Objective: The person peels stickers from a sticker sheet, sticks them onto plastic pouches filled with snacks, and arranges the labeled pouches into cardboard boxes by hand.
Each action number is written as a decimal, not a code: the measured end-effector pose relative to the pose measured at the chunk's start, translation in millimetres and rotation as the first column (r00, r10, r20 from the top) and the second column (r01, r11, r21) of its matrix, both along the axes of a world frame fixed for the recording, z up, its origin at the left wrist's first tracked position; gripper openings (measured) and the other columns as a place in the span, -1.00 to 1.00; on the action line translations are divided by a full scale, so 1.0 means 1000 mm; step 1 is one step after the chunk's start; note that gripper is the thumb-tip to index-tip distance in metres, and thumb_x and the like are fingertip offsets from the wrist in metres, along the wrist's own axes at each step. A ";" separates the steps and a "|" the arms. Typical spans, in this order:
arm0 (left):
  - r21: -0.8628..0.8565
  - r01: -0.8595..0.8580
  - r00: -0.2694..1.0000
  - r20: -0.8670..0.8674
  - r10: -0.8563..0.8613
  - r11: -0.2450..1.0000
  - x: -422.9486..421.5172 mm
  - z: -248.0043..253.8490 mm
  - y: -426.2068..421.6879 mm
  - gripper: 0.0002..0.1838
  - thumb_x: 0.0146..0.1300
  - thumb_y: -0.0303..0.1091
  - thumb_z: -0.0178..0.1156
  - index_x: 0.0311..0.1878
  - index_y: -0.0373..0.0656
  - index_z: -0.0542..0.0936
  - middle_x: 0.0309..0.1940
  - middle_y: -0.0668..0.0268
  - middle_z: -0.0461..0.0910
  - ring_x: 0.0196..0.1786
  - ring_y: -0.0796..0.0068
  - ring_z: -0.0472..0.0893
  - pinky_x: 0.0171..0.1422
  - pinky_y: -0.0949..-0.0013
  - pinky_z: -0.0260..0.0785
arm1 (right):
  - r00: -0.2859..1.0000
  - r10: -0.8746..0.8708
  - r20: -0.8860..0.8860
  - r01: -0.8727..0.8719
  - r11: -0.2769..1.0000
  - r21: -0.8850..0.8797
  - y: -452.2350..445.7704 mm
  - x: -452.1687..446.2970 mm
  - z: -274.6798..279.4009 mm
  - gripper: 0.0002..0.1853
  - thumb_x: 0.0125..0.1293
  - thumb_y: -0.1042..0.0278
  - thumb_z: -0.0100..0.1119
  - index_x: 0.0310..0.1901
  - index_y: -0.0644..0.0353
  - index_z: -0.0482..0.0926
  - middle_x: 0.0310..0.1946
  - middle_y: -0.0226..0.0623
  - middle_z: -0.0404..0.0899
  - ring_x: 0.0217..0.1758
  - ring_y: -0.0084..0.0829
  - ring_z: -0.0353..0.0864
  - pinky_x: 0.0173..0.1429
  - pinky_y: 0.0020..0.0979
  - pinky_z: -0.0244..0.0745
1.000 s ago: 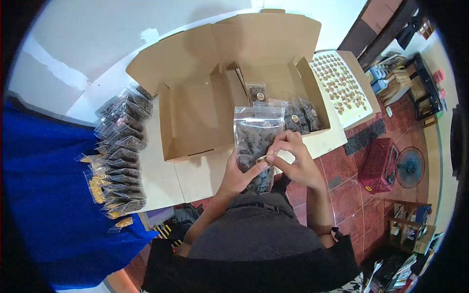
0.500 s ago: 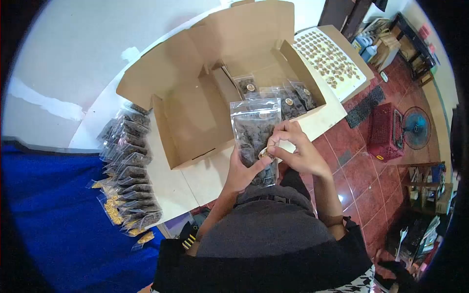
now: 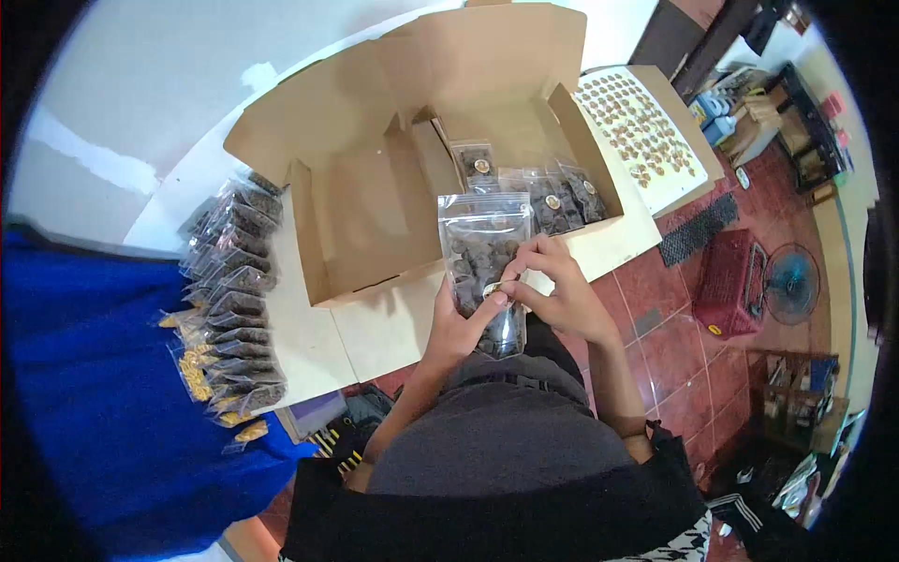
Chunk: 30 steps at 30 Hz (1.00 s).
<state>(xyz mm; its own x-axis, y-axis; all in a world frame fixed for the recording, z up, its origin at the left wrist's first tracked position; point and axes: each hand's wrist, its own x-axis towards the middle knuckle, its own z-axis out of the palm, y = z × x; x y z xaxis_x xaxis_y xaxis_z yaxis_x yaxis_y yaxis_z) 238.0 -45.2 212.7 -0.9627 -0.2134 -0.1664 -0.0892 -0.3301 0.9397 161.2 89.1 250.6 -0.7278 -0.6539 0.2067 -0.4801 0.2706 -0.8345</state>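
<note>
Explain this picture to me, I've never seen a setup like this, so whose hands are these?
No machine here: these are a person's two bare hands, seen by a camera worn on their head, looking down. The left hand holds a clear zip bag of dark pieces, and the fingers of the right hand pinch a small label at its front. On the pale table stands an open cardboard box with a few similar bags in its right-hand part. A row of filled bags lies to the left, and to the right is a white sheet dotted with brownish spots too small to identify.
</note>
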 end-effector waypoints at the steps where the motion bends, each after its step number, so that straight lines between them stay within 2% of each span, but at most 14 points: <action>1: 0.006 -0.017 1.000 0.020 0.017 1.000 -0.001 0.000 0.001 -0.52 -0.02 -0.45 0.18 -0.02 -0.29 0.25 -0.18 0.25 0.41 -0.13 0.52 0.42 -0.01 0.44 0.24 | 1.000 0.021 -0.002 -0.021 0.999 0.024 -0.001 -0.004 -0.001 -0.90 -0.06 0.41 0.17 -0.44 0.14 0.50 -0.40 -0.28 0.32 -0.21 -0.31 0.28 -0.09 -0.41 0.16; 4: 0.020 -0.071 0.997 0.037 0.070 0.997 -0.009 0.002 0.006 -0.54 -0.02 -0.46 0.16 -0.02 -0.30 0.25 -0.19 0.25 0.41 -0.14 0.53 0.41 -0.02 0.45 0.24 | 0.996 0.047 0.071 -0.036 0.989 -0.147 -0.003 -0.017 -0.018 -0.91 -0.09 0.45 0.18 -0.47 0.17 0.50 -0.40 -0.26 0.31 -0.25 -0.32 0.30 -0.13 -0.41 0.21; 5: -0.048 -0.097 0.995 0.025 0.098 0.994 -0.012 -0.006 0.008 -0.54 -0.02 -0.45 0.16 -0.03 -0.30 0.26 -0.19 0.25 0.41 -0.14 0.53 0.41 -0.03 0.45 0.25 | 0.996 0.078 0.037 -0.074 0.993 -0.094 0.000 -0.024 -0.026 -0.73 -0.15 0.47 0.24 -0.33 0.15 0.47 -0.32 -0.27 0.29 -0.28 -0.37 0.31 -0.18 -0.42 0.25; 6: -0.115 -0.123 0.992 0.011 0.125 0.986 -0.015 -0.011 0.010 -0.54 -0.02 -0.44 0.17 -0.03 -0.30 0.26 -0.20 0.24 0.41 -0.15 0.53 0.41 -0.04 0.45 0.25 | 0.994 0.102 0.030 -0.099 0.991 -0.090 0.001 -0.027 -0.024 -0.73 -0.15 0.47 0.24 -0.33 0.15 0.47 -0.32 -0.27 0.29 -0.28 -0.37 0.31 -0.18 -0.42 0.25; 8: -0.089 -0.127 0.990 0.049 0.131 0.988 -0.023 -0.014 0.015 -0.53 -0.02 -0.43 0.17 -0.03 -0.30 0.26 -0.20 0.24 0.41 -0.15 0.52 0.42 -0.04 0.45 0.25 | 0.963 -0.052 0.266 0.100 0.981 -0.169 0.003 -0.037 -0.020 -0.50 -0.22 0.41 0.31 -0.15 0.13 0.36 -0.25 -0.29 0.25 -0.27 -0.43 0.30 -0.18 -0.44 0.26; 9: -0.068 -0.105 0.989 0.094 0.111 0.992 -0.027 -0.015 0.021 -0.52 -0.02 -0.41 0.18 -0.03 -0.30 0.26 -0.20 0.23 0.41 -0.15 0.51 0.42 -0.04 0.45 0.26 | 0.981 -0.030 0.194 0.047 0.995 -0.084 0.009 -0.051 -0.028 -0.30 -0.29 0.35 0.37 -0.04 0.13 0.22 -0.20 -0.32 0.22 -0.27 -0.48 0.28 -0.18 -0.46 0.26; 13: -0.147 -0.202 0.976 0.048 0.210 0.968 -0.053 -0.027 0.045 -0.49 -0.04 -0.37 0.20 -0.02 -0.30 0.27 -0.21 0.23 0.44 -0.14 0.48 0.43 -0.04 0.45 0.26 | 0.936 0.029 0.351 -0.020 0.999 -0.029 0.027 -0.090 -0.050 -0.24 -0.27 0.33 0.39 0.00 0.15 0.14 -0.21 -0.36 0.24 -0.27 -0.51 0.31 -0.18 -0.48 0.27; 18: -0.085 -0.269 0.949 0.147 0.279 0.959 -0.090 -0.038 0.063 -0.44 -0.06 -0.31 0.23 0.01 -0.31 0.26 -0.21 0.19 0.44 -0.13 0.45 0.44 -0.02 0.42 0.25 | 0.863 0.113 0.493 -0.152 0.988 0.039 0.041 -0.138 -0.074 -0.21 -0.24 0.30 0.39 0.03 0.14 0.09 -0.18 -0.32 0.26 -0.24 -0.50 0.32 -0.15 -0.46 0.28; 20: -0.053 -0.324 0.928 0.175 0.328 0.945 -0.105 -0.048 0.065 -0.42 -0.07 -0.29 0.25 0.01 -0.32 0.27 -0.21 0.16 0.44 -0.12 0.43 0.44 -0.02 0.42 0.25 | 0.758 0.200 0.621 -0.164 0.980 -0.114 0.040 -0.160 -0.083 -0.11 -0.28 0.30 0.41 0.07 0.12 -0.01 -0.08 -0.23 0.25 -0.17 -0.47 0.31 -0.11 -0.44 0.27; 21: -0.247 -0.220 0.942 0.197 0.271 0.944 -0.110 -0.057 0.063 -0.41 -0.08 -0.25 0.26 -0.01 -0.32 0.28 -0.21 0.18 0.45 -0.14 0.44 0.45 -0.03 0.41 0.26 | 0.826 0.167 0.538 -0.179 0.983 -0.030 0.038 -0.171 -0.079 0.03 -0.33 0.30 0.43 0.13 0.13 -0.14 -0.03 -0.16 0.24 -0.07 -0.40 0.28 -0.03 -0.39 0.25; 22: -0.427 -0.104 0.946 0.237 0.223 0.898 -0.118 -0.059 0.063 -0.41 -0.09 -0.21 0.26 -0.03 -0.33 0.30 -0.22 0.21 0.45 -0.16 0.46 0.46 -0.05 0.41 0.28 | 0.819 0.196 0.539 -0.219 0.975 -0.022 0.037 -0.187 -0.082 0.03 -0.33 0.30 0.43 0.13 0.13 -0.14 -0.03 -0.16 0.24 -0.07 -0.40 0.28 -0.03 -0.39 0.25; 24: -0.378 -0.150 0.946 0.214 0.244 0.913 -0.137 -0.052 0.065 -0.44 -0.11 -0.19 0.27 -0.07 -0.30 0.34 -0.25 0.19 0.48 -0.18 0.45 0.48 -0.07 0.40 0.29 | 0.873 0.185 0.451 -0.137 0.981 -0.137 0.033 -0.220 -0.090 0.07 -0.34 0.27 0.43 0.16 0.16 -0.16 0.00 -0.15 0.22 0.02 -0.31 0.24 0.03 -0.32 0.22; 26: -0.396 -0.069 0.938 0.287 0.195 0.915 -0.154 -0.050 0.067 -0.45 -0.13 -0.19 0.26 -0.10 -0.31 0.36 -0.27 0.13 0.49 -0.21 0.33 0.51 -0.11 0.39 0.30 | 0.921 0.253 0.297 -0.293 0.951 0.098 0.030 -0.263 -0.077 -0.16 -0.36 0.18 0.41 0.05 0.23 0.22 -0.01 -0.21 0.31 0.05 -0.33 0.27 0.10 -0.32 0.16; 30: -0.401 -0.064 0.957 0.235 0.170 0.914 -0.184 -0.065 0.068 -0.43 -0.13 -0.22 0.26 -0.04 -0.25 0.30 -0.26 0.11 0.49 -0.18 0.27 0.51 -0.08 0.38 0.30 | 0.709 0.533 0.461 -0.648 0.751 0.129 0.023 -0.319 -0.085 -0.46 -0.23 0.30 0.35 -0.14 0.25 0.41 -0.19 -0.31 0.45 -0.08 -0.49 0.37 0.03 -0.46 0.21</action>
